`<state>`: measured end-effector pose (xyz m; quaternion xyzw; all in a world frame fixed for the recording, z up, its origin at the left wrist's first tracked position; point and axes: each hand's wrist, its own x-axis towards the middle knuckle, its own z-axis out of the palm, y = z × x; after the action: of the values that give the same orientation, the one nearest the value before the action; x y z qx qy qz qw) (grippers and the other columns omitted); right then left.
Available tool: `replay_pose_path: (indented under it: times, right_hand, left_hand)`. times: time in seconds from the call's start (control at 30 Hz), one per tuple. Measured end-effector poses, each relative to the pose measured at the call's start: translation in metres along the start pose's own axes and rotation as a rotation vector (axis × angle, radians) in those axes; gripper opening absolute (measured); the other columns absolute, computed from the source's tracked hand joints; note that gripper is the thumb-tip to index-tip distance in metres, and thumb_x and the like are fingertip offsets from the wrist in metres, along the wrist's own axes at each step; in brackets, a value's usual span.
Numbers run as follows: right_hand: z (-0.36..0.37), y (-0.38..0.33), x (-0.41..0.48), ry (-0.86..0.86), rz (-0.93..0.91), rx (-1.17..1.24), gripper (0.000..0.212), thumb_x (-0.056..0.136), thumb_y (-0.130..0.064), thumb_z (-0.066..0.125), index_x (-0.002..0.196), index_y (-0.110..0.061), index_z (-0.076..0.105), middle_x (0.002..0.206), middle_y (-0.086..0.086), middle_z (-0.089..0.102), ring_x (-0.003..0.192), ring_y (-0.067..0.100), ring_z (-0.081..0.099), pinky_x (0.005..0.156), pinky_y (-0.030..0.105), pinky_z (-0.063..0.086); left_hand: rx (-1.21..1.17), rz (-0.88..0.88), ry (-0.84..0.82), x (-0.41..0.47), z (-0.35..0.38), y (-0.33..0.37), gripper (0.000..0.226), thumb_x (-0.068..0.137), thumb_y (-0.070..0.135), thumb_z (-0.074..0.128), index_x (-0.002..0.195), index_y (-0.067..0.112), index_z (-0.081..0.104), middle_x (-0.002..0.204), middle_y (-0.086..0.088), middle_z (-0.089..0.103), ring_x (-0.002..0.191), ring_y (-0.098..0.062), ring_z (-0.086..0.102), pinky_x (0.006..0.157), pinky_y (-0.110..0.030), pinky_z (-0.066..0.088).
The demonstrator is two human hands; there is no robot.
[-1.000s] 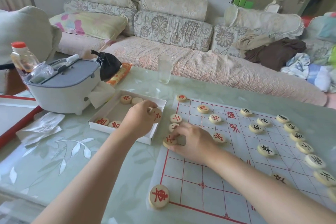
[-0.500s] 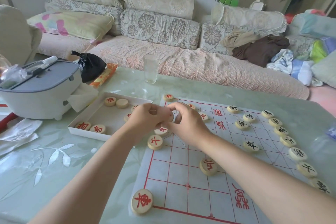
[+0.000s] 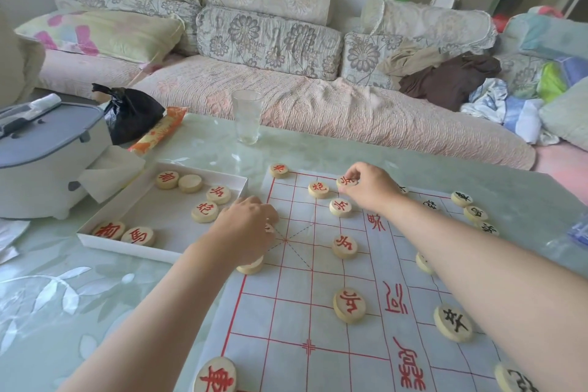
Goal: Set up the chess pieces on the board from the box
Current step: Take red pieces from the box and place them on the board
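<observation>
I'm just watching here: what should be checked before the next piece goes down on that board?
1. Right hand has a piece: ok. Its fingers pinch a red-marked piece on the far part of the board.
2. Left hand has a piece: cannot tell. It covers whatever lies under it at the board's left edge.
3. Box has pieces to draw from: ok. Six lie in it.
4. Board lies flat: ok.
5. Glass out of the arms' way: ok. It stands upright beyond the board.
</observation>
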<state>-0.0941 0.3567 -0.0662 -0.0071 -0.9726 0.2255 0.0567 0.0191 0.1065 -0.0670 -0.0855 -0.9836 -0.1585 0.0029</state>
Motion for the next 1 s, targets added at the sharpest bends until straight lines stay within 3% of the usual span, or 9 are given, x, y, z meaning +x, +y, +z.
replay_pose_path:
  times: [0.27, 0.5, 0.7, 0.87, 1.0]
  right_hand:
    - [0.024, -0.008, 0.026, 0.043, 0.009, -0.034, 0.024, 0.082, -0.04, 0.072, 0.101, -0.027, 0.063, 0.11, -0.006, 0.066, 0.105, 0.019, 0.06, 0.079, 0.029, 0.045]
    - [0.023, -0.012, 0.027, 0.042, 0.005, -0.066, 0.02, 0.094, -0.04, 0.052, 0.097, -0.027, 0.066, 0.119, 0.002, 0.054, 0.101, 0.025, 0.059, 0.082, 0.032, 0.045]
    - [0.03, -0.068, 0.008, 0.065, -0.231, 0.057, 0.015, 0.093, -0.024, 0.054, 0.094, -0.03, 0.068, 0.109, -0.002, 0.059, 0.096, 0.019, 0.06, 0.081, 0.028, 0.045]
    - [0.05, -0.134, -0.018, -0.082, -0.433, 0.204, 0.017, 0.09, -0.02, 0.056, 0.091, -0.031, 0.069, 0.099, -0.008, 0.067, 0.09, 0.012, 0.061, 0.084, 0.029, 0.05]
    - [0.067, -0.176, -0.034, -0.201, -0.546, 0.126, 0.019, 0.088, -0.022, 0.061, 0.101, -0.032, 0.071, 0.105, -0.011, 0.067, 0.098, 0.012, 0.061, 0.086, 0.029, 0.049]
  left_hand:
    - [-0.045, 0.015, -0.024, 0.004, 0.005, -0.002, 0.026, 0.094, 0.026, 0.056, 0.119, 0.03, 0.061, 0.12, 0.004, 0.046, 0.117, -0.016, 0.04, 0.094, -0.029, 0.039]
    - [-0.072, 0.02, 0.02, 0.007, 0.005, -0.006, 0.028, 0.092, 0.024, 0.053, 0.119, 0.03, 0.059, 0.116, 0.003, 0.046, 0.115, -0.016, 0.04, 0.084, -0.023, 0.034]
    - [-0.097, -0.069, 0.143, 0.005, -0.008, -0.023, 0.03, 0.091, 0.02, 0.053, 0.119, 0.028, 0.058, 0.115, 0.0, 0.048, 0.115, -0.022, 0.043, 0.09, -0.032, 0.041]
    - [-0.066, -0.211, 0.176, -0.007, -0.021, -0.061, 0.032, 0.092, 0.022, 0.052, 0.123, 0.025, 0.055, 0.12, -0.003, 0.048, 0.116, -0.024, 0.044, 0.091, -0.035, 0.044]
    - [-0.051, -0.308, 0.126, -0.021, -0.025, -0.096, 0.035, 0.09, 0.021, 0.054, 0.125, 0.023, 0.053, 0.124, -0.005, 0.049, 0.114, -0.026, 0.048, 0.094, -0.038, 0.045]
